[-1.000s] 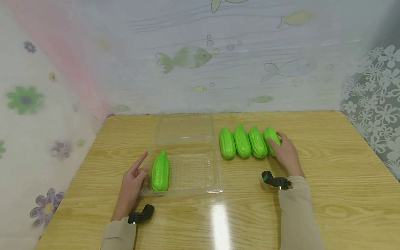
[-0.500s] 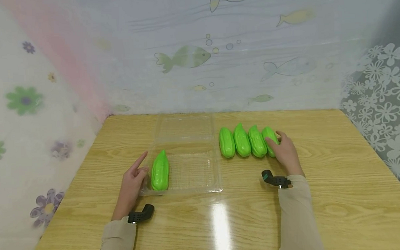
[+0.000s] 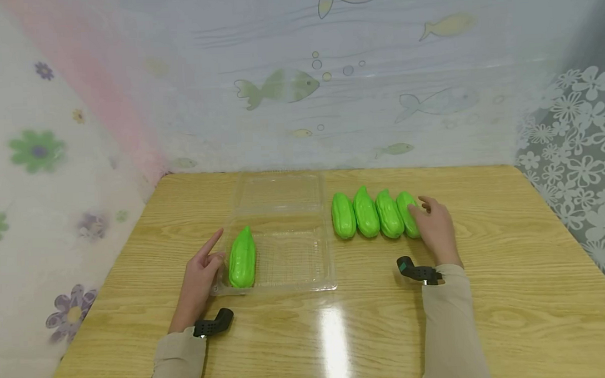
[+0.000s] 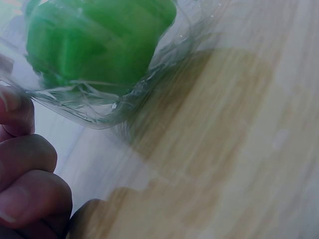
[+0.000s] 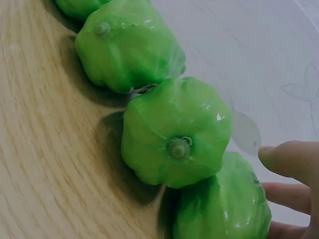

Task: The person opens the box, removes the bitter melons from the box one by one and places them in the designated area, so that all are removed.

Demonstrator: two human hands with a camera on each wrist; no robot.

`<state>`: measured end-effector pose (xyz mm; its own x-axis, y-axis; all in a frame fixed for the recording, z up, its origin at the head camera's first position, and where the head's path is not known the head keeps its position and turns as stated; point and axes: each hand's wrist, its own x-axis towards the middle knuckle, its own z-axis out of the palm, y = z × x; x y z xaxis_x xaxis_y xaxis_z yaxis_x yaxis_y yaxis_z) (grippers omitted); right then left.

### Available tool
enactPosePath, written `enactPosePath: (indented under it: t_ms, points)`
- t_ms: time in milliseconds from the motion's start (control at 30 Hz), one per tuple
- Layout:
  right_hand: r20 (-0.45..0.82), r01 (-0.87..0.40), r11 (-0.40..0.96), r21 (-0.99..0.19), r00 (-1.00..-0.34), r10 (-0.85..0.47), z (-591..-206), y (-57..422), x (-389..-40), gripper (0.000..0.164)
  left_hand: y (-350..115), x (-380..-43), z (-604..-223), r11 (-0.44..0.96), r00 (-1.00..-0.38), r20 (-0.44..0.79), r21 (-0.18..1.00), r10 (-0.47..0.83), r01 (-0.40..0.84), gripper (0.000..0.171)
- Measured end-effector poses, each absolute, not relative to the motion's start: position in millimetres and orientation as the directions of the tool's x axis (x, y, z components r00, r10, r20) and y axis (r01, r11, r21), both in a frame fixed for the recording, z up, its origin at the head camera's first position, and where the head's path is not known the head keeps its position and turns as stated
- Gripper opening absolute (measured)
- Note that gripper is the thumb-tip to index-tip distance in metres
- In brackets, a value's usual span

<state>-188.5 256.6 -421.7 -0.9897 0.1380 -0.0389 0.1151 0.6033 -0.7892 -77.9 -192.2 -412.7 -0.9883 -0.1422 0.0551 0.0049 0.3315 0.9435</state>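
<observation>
A clear plastic clamshell box (image 3: 286,289) lies with its lid laid back on the table. One shiny, ribbed green bitter melon (image 3: 242,259) sits at the left inside it. My left hand (image 3: 198,279) grips the box's left rim, its index finger pointing forward; curled fingers (image 4: 37,199) show beside the box corner in the left wrist view. Right of the box, several more bitter melons (image 3: 367,215) lie in a row. At the row's right end, my right hand (image 3: 436,231) is beside the last bitter melon (image 5: 224,206), its thumb (image 5: 286,158) apart from it.
The wooden table (image 3: 377,325) has its back edge against a fish-print curtain (image 3: 360,114). The open lid (image 3: 280,192) reaches nearly to that edge. A black wrist camera (image 3: 416,271) sits on the right wrist and another camera (image 3: 214,324) on the left.
The rightmost bitter melon has shifted slightly left against its neighbour. My right hand has since loosened and moved a little right from it. My left hand stays put at the box.
</observation>
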Motion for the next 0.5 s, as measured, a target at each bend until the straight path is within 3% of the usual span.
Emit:
enactPosePath:
  t_ms: [500]
  points:
    - [0.110, 0.064, 0.448, -0.892, -0.929, 0.352, -412.6, 255.9, -187.2, 0.043, -191.2, -77.4, -411.2, 0.323, -0.989, 0.046, 0.946, -0.141, -0.002, 0.048]
